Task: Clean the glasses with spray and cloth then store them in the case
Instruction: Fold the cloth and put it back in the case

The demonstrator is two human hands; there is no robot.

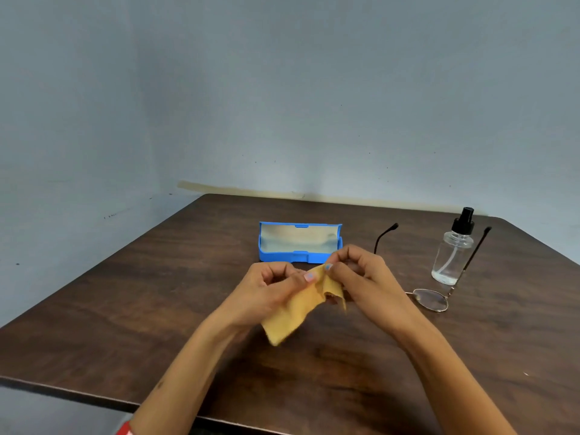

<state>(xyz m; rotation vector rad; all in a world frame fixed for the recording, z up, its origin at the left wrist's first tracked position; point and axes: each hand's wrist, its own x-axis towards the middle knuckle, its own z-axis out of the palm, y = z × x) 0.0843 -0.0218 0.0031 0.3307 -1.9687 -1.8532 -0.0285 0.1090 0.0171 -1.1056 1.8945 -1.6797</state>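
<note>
A yellow cloth [296,312] hangs between my two hands above the middle of the table. My left hand [273,287] pinches its upper edge, and my right hand [361,274] pinches the same edge just beside it. The glasses [431,299] lie on the table to the right with thin metal rims and both temples pointing up and away; my right hand hides part of them. A clear spray bottle [452,249] with a black pump top stands upright behind the glasses. The blue case [299,243] lies open just beyond my hands, its pale lining showing.
The dark wooden table [157,309] stands in a corner of grey-blue walls. Its left edge runs diagonally from the far corner, and its near edge crosses the bottom left.
</note>
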